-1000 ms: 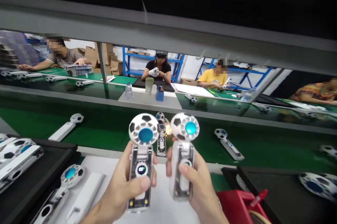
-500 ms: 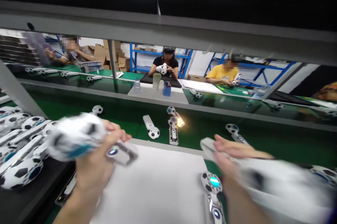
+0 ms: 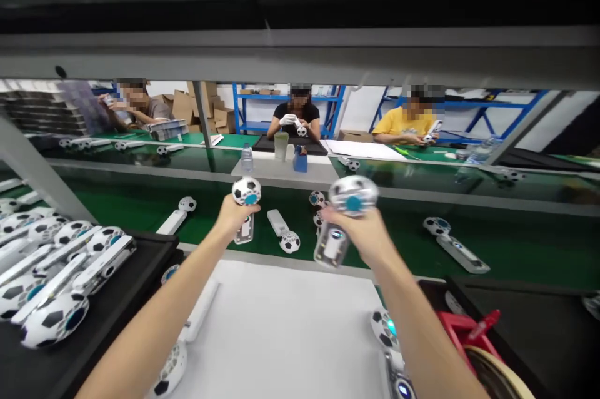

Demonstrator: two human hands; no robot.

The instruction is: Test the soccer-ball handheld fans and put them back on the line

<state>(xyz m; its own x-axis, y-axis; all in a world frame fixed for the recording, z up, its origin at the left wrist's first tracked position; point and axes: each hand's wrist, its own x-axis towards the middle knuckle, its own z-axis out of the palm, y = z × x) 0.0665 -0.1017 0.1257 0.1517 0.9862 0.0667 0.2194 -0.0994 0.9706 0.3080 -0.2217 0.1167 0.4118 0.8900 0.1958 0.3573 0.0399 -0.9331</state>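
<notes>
Both my arms reach forward over the green belt. In my left hand (image 3: pixel 229 219) a handheld fan (image 3: pixel 246 191) with a soccer-ball head stands upright, fingers wrapped round its handle. My right hand (image 3: pixel 363 230) grips a second such handheld fan (image 3: pixel 354 196), slightly tilted and motion-blurred, with a small display lit on its handle (image 3: pixel 334 242). Between the hands, a white fan (image 3: pixel 285 233) lies on the belt. Another pair of fan heads (image 3: pixel 317 199) is partly covered by the right-hand fan. Under my right forearm lies a fan (image 3: pixel 385 327) with a glowing centre.
A white sheet (image 3: pixel 290 324) covers the bench before me. A black tray (image 3: pixel 117 318) piled with fans is at left; a red container (image 3: pixel 462 330) and tape roll (image 3: pixel 497 371) are at right. More fans lie on the belt (image 3: pixel 525 236). Several co-workers sit opposite beneath a grey beam (image 3: pixel 300 64).
Both hands have moved forward and inward from the sides, each with its fan, and now hold them up over the belt. The view has shifted slightly, revealing the red container at right.
</notes>
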